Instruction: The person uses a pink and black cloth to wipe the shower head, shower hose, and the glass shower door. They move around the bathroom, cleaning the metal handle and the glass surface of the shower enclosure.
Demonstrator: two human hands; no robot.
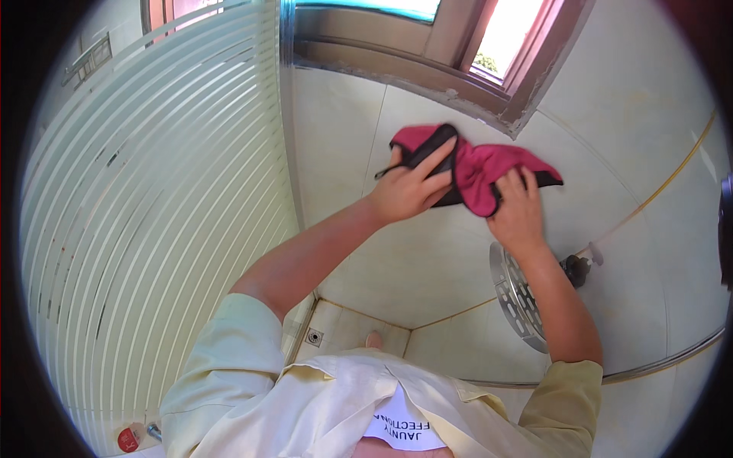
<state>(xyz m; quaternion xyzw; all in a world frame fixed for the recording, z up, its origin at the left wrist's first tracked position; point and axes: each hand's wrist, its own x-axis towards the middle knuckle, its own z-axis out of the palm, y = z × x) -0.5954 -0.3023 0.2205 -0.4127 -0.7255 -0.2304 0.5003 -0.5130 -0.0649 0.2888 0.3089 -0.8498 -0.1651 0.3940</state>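
Observation:
A magenta cleaning cloth with a black underside and black edging is bunched against the pale wall tiles, below the window. My left hand grips its left part, with fingers spread over a folded-back black portion. A small black hanging loop sticks out beside that wrist. At the cloth's right part, my right hand holds the fabric with bent fingers. The fingertips of that hand are partly sunk in the folds. Both forearms reach up from pale short sleeves.
A striped glass shower panel stands on the left. The brown window frame juts above the cloth. Under my right forearm is a perforated metal corner shelf, near a dark pump bottle. A floor drain lies below.

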